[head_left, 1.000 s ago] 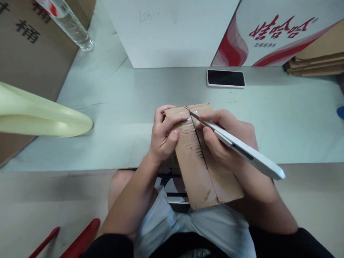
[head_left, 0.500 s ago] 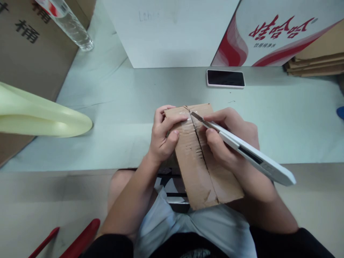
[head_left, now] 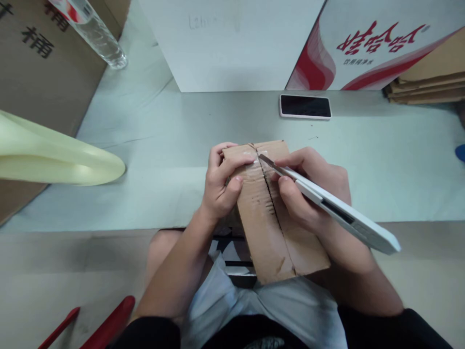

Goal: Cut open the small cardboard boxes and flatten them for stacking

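A small brown cardboard box (head_left: 271,232) rests on my lap, its far end leaning on the table edge. Clear tape covers its top seam, which is slit partway along. My left hand (head_left: 221,182) grips the box's far left corner, fingers curled over the top flap. My right hand (head_left: 308,186) is closed round a white utility knife (head_left: 337,211). The knife's blade tip touches the seam near the far end of the box.
A phone (head_left: 305,105) lies face up on the pale table (head_left: 163,145) beyond the box. A clear bottle (head_left: 98,34) and brown cartons stand at the left, a pale green plastic piece (head_left: 54,157) juts in, and a red-and-white carton (head_left: 370,43) stands at the back right.
The knife's blade has slid slightly toward me along the seam, and its handle has swung a little to the right. My left hand and the box have stayed put.
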The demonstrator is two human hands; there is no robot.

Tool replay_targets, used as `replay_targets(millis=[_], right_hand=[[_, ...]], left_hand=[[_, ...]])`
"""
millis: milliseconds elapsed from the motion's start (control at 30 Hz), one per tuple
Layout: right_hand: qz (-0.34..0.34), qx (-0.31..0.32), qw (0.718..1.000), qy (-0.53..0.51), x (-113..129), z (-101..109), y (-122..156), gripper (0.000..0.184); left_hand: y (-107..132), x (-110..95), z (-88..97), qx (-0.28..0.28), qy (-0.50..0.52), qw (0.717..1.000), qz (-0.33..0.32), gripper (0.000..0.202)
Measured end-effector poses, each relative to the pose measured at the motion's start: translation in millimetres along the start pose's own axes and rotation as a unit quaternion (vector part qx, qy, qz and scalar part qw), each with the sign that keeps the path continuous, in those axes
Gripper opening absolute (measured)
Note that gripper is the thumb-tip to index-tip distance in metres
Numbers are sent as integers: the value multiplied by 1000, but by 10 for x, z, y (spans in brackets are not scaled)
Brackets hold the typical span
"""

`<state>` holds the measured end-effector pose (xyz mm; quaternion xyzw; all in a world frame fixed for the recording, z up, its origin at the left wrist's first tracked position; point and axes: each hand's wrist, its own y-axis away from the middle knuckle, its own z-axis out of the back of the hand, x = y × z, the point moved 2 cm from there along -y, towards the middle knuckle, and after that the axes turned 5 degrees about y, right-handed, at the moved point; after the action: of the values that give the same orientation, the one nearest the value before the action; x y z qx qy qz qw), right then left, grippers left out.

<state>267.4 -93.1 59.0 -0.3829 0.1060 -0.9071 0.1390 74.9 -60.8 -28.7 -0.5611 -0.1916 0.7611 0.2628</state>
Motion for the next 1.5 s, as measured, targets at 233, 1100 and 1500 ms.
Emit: replay_targets(millis=[233, 1100, 1500], right_hand=[[3, 4, 1000, -5, 26, 19, -17, 7], [-5, -6, 1000, -25, 65, 54, -2, 7], [35, -7, 999, -13, 70, 73, 14, 6]], left_hand=[[-1, 4, -2, 2, 1, 1000, 2, 45], [15, 28, -9, -2, -6, 1000, 2, 45], [18, 23, -5, -4, 2, 1000, 2, 44]])
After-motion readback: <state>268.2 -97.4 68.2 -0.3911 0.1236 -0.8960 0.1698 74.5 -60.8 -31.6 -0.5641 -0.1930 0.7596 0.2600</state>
